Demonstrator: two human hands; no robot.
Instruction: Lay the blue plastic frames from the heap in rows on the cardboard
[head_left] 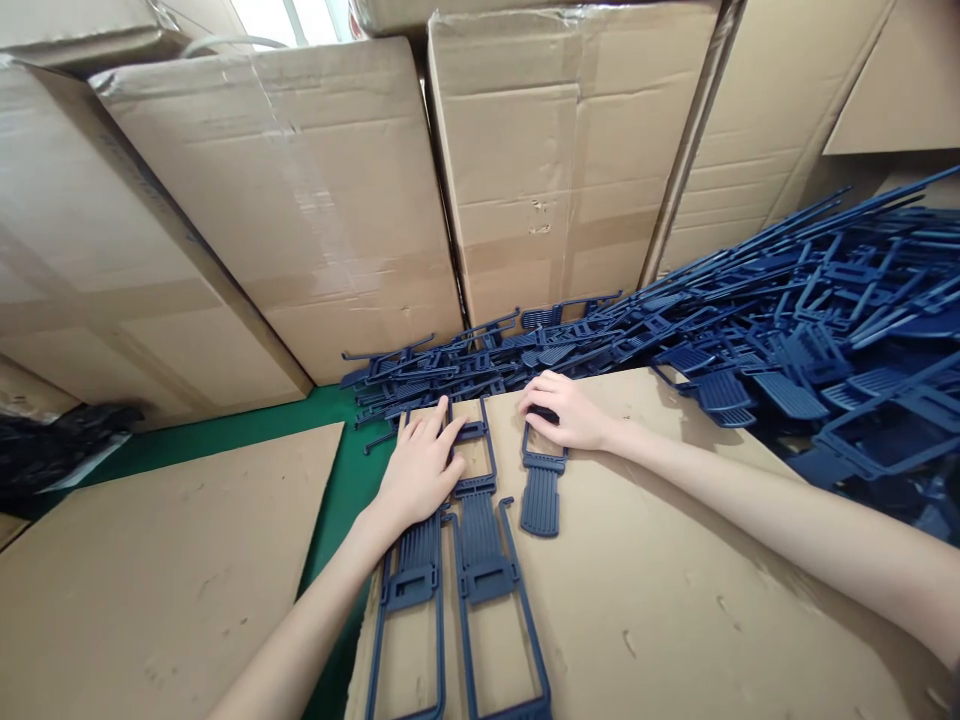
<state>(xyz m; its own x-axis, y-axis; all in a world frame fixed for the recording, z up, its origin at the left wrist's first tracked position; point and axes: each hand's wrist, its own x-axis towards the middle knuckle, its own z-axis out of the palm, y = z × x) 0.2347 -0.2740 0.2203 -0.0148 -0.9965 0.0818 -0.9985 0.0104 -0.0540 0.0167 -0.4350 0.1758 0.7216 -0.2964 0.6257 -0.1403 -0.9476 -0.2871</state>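
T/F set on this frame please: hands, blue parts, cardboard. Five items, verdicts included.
1. The left hand is spread over the far end of the blue frames. True.
2. The right hand holds nothing. False: the right hand has thumb and fingers on the far end of a separate ridged part.
3. A green surface shows between two cardboard sheets. True.
4. The heap of loose parts lies mainly at the picture's left. False: the heap is mostly at the right.
5. Large cardboard boxes stand behind the work area. True.
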